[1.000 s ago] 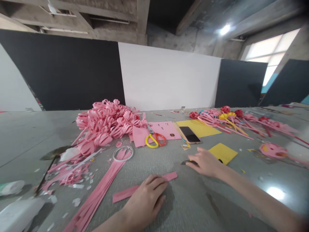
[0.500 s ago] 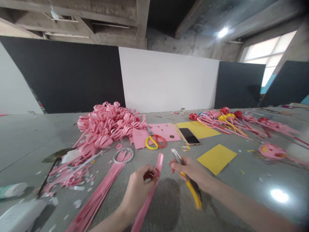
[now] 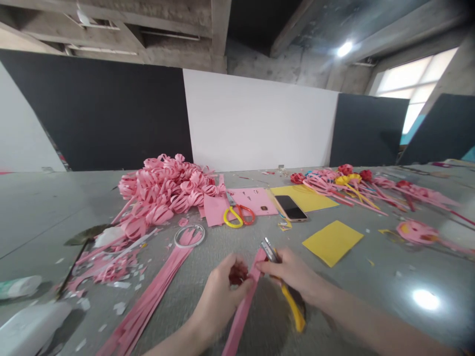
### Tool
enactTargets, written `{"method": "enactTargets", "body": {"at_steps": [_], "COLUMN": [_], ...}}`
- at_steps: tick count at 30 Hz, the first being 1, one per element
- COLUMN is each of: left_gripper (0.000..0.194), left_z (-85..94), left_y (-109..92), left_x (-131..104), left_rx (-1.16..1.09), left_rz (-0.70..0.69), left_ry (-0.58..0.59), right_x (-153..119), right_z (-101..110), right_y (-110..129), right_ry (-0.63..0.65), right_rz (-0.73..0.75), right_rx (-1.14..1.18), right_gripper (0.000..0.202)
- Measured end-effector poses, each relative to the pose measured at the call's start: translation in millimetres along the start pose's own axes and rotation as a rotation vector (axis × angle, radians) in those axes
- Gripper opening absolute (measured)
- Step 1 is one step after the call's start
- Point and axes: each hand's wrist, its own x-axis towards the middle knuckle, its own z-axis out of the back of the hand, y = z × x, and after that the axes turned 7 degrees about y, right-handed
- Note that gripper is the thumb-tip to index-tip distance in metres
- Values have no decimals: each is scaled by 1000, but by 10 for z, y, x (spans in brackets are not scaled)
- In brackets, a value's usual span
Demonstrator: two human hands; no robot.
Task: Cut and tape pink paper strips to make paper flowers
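Here, left of the yellow square point(image 3: 333, 243), your left hand point(image 3: 222, 289) pinches the pink strip point(image 3: 243, 311), while your right hand point(image 3: 293, 272) grips the yellow-handled cutter point(image 3: 293, 306) and fingers the strip's upper end.

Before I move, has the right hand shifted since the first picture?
Yes: against the phone, the right hand is farther left and nearer the camera.

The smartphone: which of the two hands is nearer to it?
Right. The right hand is in front of the smartphone; the left hand is farther, in front and to its left.
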Motion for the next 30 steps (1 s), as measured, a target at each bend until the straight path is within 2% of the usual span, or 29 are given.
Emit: {"method": "enactTargets", "body": {"at_steps": [4,8,16,20,24,28,30], "left_gripper": [15,19,20,17,18,24,19], "left_z": [20,24,6,17,35,61,79], "left_y": [-24,-60,-57,-48,-83,-54,-5], "left_x": [39,45,-2,3,2,25,50], "left_rx": [-87,-229,-691,-790,-697,-365,-252], "left_rz": [26,63,216,234,221,171,148], "left_ry": [54,64,124,140,135,178,194], "right_x": [-45,-68,-103,-110,-97,-69,-53], "right_z": [-60,-94,-103,-113,-116,-81,-48], "right_y": [13,0,70,88,48,-4,-16], "right_ry": [108,115,129,121,51,-51,-82], "right_rz": [19,3,19,39,6,-11,21], "right_rx": [16,43,116,138,116,52,25], "right_gripper": [13,14,18,20,19,21,21]}}
